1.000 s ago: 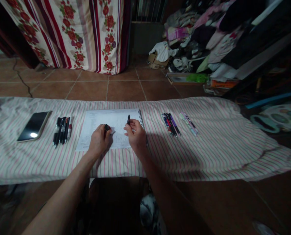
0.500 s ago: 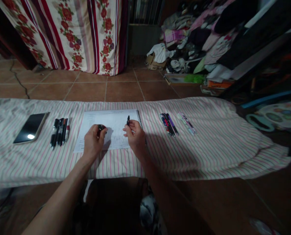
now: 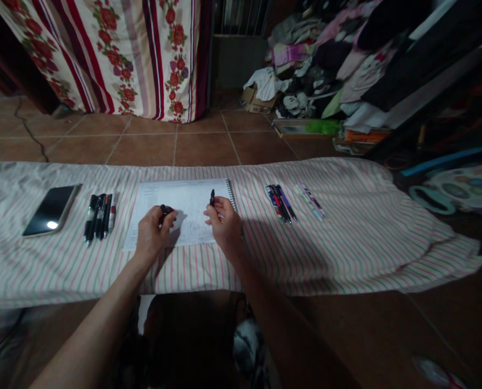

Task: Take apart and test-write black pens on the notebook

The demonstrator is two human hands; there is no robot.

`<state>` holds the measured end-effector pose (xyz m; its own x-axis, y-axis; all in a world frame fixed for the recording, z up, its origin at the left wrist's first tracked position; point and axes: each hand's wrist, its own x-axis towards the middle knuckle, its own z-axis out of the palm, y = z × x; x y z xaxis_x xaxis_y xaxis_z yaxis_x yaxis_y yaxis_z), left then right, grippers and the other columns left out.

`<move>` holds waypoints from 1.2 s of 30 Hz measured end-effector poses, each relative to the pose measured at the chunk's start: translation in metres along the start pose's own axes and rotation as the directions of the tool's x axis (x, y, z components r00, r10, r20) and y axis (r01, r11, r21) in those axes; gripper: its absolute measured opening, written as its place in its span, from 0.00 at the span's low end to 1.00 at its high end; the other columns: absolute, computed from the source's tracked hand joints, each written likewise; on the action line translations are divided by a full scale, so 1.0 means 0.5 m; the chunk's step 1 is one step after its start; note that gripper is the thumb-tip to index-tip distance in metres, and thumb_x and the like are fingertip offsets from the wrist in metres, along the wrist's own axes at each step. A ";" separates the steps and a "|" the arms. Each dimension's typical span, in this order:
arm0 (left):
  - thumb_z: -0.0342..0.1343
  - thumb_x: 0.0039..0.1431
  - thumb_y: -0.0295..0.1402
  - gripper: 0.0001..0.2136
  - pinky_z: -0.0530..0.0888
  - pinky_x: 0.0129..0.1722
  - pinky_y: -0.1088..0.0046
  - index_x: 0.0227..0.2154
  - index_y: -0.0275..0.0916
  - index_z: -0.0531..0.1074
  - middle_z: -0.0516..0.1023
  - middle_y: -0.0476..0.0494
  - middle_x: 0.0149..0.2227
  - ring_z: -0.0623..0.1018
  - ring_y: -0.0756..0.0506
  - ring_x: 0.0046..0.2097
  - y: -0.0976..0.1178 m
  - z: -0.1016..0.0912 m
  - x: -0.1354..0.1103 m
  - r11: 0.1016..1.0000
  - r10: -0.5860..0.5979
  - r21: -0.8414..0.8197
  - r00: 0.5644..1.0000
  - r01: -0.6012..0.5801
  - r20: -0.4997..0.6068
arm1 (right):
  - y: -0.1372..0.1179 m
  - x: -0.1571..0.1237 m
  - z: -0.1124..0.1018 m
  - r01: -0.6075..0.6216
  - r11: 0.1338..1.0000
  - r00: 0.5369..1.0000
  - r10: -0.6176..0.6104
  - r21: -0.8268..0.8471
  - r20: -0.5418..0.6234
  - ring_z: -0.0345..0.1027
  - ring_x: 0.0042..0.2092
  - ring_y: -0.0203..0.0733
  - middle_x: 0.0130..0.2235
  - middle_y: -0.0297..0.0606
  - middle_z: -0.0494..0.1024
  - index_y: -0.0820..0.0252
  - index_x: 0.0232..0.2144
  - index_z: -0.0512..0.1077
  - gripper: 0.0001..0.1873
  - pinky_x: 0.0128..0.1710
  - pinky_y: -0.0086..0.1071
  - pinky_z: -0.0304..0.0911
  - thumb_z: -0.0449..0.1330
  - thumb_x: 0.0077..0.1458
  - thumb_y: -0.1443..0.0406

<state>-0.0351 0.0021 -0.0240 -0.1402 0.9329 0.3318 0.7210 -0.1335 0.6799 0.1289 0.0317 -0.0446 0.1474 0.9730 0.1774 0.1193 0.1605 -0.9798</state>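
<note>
A spiral notebook [image 3: 180, 190] with a white page lies on the striped cloth, and dark scribbles show on its lower right part. My left hand [image 3: 154, 229] is over the page's left side, its fingers closed on a black pen-like piece [image 3: 166, 209] that they partly cover. Above the right side of the page, my right hand [image 3: 227, 224] pinches a black pen [image 3: 212, 198], held upright with its upper end showing. The lower part of that pen is hidden by the fingers.
Several black pens [image 3: 99, 217] lie in a row left of the notebook, beside a phone [image 3: 50, 210]. To the right are dark and purple pens [image 3: 280, 204] and pastel pens [image 3: 310, 201]. The striped cloth [image 3: 366, 227] covers the low table; clothes [image 3: 298, 54] are heaped beyond.
Both hands keep nearly the same place and hold. The black piece in my left hand has turned slightly and shows more. The view has shifted a little.
</note>
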 end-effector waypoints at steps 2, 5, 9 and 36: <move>0.49 0.56 0.39 0.10 0.68 0.28 0.74 0.30 0.37 0.69 0.71 0.49 0.23 0.72 0.50 0.25 0.001 -0.009 0.003 0.998 -0.022 -0.064 0.997 0.018 -0.067 | 0.000 0.000 0.001 -0.002 1.000 1.000 0.002 -0.001 0.003 0.72 0.32 0.36 0.37 0.40 0.72 0.60 0.39 0.64 0.13 0.21 0.23 0.69 0.54 0.51 0.61; 0.49 0.55 0.38 0.10 0.69 0.28 0.74 0.32 0.37 0.70 0.72 0.49 0.25 0.72 0.49 0.26 -0.007 -0.008 0.005 0.997 -0.011 -0.071 0.998 0.007 -0.055 | 0.001 0.001 -0.001 0.004 1.000 1.000 -0.004 -0.003 -0.005 0.73 0.31 0.37 0.36 0.40 0.72 0.61 0.39 0.64 0.13 0.20 0.24 0.69 0.54 0.51 0.61; 0.50 0.54 0.39 0.11 0.69 0.28 0.73 0.26 0.36 0.71 0.73 0.47 0.24 0.72 0.48 0.27 -0.014 0.006 -0.002 0.998 -0.026 -0.047 0.993 0.032 0.119 | 0.002 0.000 -0.001 0.006 1.000 1.000 -0.006 0.001 -0.003 0.73 0.31 0.37 0.35 0.40 0.72 0.62 0.39 0.64 0.13 0.20 0.25 0.69 0.54 0.51 0.62; 0.57 0.47 0.40 0.13 0.61 0.19 0.77 0.21 0.34 0.70 0.70 0.49 0.16 0.68 0.52 0.19 0.016 0.009 0.005 0.788 -0.393 -0.459 0.909 0.410 0.138 | 0.037 0.020 -0.005 0.131 0.928 0.990 -0.140 -0.349 0.000 0.71 0.31 0.39 0.29 0.37 0.75 0.61 0.42 0.64 0.15 0.30 0.31 0.65 0.55 0.52 0.61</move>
<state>-0.0267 0.0049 -0.0205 -0.3167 0.9469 -0.0556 0.1993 0.1237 0.9721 0.1350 0.0438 -0.0607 0.1292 0.9411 0.3125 0.4726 0.2186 -0.8537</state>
